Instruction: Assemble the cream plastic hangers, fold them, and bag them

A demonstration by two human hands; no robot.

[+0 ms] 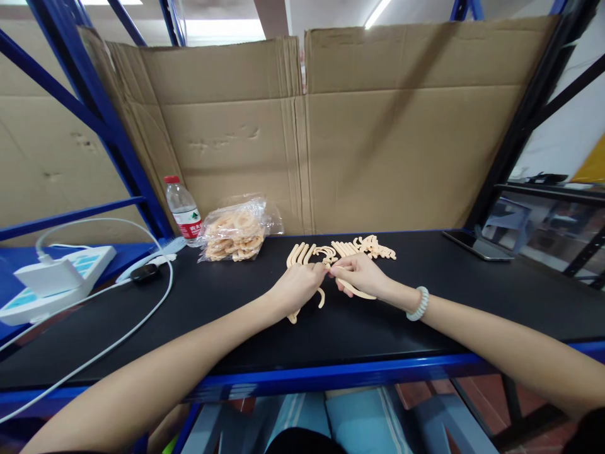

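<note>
My left hand (301,287) is closed, its fingertips pinching pale wooden pieces whose grip points are mostly hidden. Below it show a short curved wooden piece (322,298) and the end of another wooden piece (293,318). Fingertip to fingertip with it, my right hand (363,274) grips a long curved wooden strip (359,292) that points toward my wrist. Just beyond the hands lie several slim wooden strips (299,253) side by side, with more strips (344,248) and a cluster of small knobbly wooden pieces (375,246) to the right.
A clear plastic bag of wooden pieces (234,233) and a red-capped water bottle (183,211) stand at the back left. On the left are a power strip (87,271) and a looping white cable (171,271). A phone (479,246) lies right. Cardboard (401,139) walls the back.
</note>
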